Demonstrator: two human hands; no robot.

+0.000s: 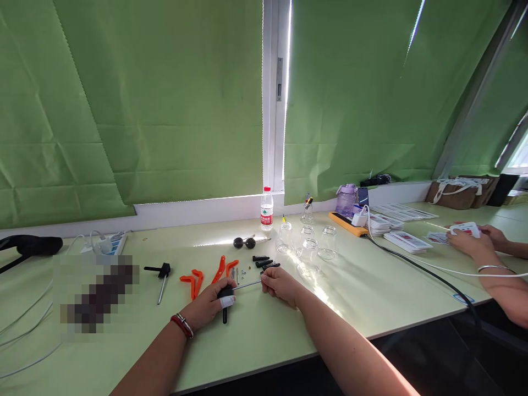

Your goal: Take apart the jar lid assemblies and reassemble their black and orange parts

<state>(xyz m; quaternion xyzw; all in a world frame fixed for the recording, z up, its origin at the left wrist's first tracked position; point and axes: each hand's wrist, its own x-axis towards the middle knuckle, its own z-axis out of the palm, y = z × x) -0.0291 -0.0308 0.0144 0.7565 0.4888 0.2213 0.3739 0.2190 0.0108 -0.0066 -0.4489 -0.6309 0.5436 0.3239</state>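
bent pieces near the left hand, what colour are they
The bent pieces are orange, clearest in the head view.

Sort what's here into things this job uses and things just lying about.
Job, apparently:
black piece with rod, held by left hand and right hand
orange pieces
black ridged pieces
similar rodded piece

Lying about, apparently:
sunglasses
water bottle
glass jars
purple bottle

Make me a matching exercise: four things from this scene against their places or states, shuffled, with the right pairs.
1. Left hand
2. Right hand
3. Orange pieces
4. Plastic bottle

A. Upright, with a red cap
B. At the end of the metal rod
C. Bent, lying on the table
D. Around the black part

Pairs: 1-D, 2-B, 3-C, 4-A
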